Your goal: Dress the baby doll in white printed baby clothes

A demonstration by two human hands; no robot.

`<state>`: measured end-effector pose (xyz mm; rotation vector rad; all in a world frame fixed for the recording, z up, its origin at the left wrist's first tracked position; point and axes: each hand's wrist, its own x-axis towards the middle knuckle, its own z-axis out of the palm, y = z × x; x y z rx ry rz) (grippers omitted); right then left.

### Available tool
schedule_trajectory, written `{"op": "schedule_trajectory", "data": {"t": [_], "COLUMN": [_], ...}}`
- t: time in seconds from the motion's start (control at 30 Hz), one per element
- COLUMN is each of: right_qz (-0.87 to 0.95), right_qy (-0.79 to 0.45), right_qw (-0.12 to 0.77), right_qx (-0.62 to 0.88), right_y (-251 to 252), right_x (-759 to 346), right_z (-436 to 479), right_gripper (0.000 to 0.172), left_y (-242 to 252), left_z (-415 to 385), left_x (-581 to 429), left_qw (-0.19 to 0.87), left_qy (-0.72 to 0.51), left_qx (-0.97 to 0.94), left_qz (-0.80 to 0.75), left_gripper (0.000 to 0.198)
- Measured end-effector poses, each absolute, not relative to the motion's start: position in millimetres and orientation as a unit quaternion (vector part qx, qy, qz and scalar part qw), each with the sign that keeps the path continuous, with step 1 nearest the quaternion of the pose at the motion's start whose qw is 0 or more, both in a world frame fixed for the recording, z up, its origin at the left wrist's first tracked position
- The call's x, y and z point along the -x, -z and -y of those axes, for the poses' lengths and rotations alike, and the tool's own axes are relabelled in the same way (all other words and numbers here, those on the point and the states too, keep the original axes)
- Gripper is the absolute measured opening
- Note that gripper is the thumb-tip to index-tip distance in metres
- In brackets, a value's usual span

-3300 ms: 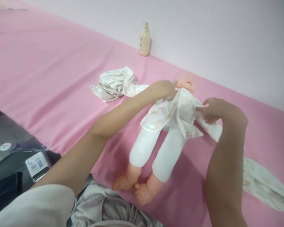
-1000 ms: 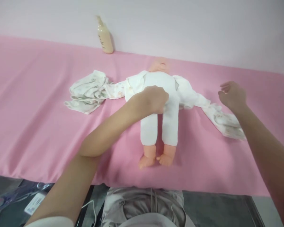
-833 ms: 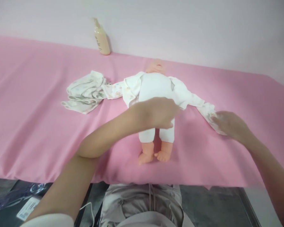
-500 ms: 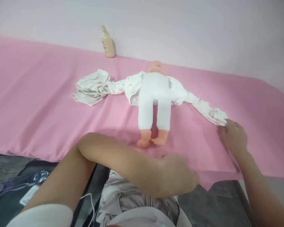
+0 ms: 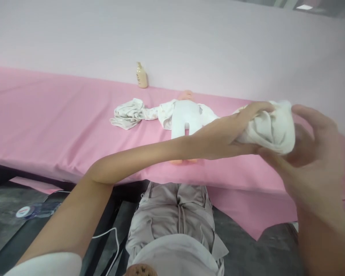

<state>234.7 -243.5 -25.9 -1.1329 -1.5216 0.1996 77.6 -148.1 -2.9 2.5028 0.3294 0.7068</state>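
A baby doll (image 5: 186, 117) in a white body suit lies on its back on the pink sheet (image 5: 60, 111), with an open printed garment under it. Both my hands are raised in front of me, holding a bunched white cloth (image 5: 271, 128). My left hand (image 5: 230, 134) grips its left side with fingers curled over the top. My right hand (image 5: 310, 161) cups it from below and the right, thumb and fingers partly spread around it. The doll's feet are hidden behind my left forearm.
A crumpled printed cloth (image 5: 127, 114) lies left of the doll. A cream pump bottle (image 5: 142, 76) stands against the pale wall at the back. Below the bed edge are a dark floor, a white cable (image 5: 110, 239) and a plastic packet (image 5: 31, 211).
The view has pulled back from the bed. My left hand left the doll's belly and my right hand picked the cloth up from the sheet; both now hold it raised.
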Motion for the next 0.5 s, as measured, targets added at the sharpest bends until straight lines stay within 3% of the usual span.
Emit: {"op": "schedule_trajectory", "data": {"t": [0.07,0.23,0.4,0.5], "right_qz": [0.672,0.697,0.656,0.609], "right_qy": [-0.056,0.052,0.124,0.123], "right_qw": [0.559,0.470,0.522,0.528], "right_qx": [0.483,0.539,0.531,0.579], "right_y": [32,48,51,53], "right_x": [-235,-238,-236,-237], "right_z": [244,236,228,231], "right_gripper": [0.067,0.023,0.007,0.016], "left_y": [5,23,22,13], "left_z": [144,126,128,135], "left_x": [-74,-71,-66,-62], "left_qw": [0.247,0.192,0.360,0.512], "left_qy": [-0.256,-0.252,-0.278,-0.246], "left_qx": [-0.926,-0.938,-0.887,-0.820], "left_qz": [-0.128,-0.142,-0.085,-0.072], "left_gripper": [0.059,0.045,0.045,0.037]}}
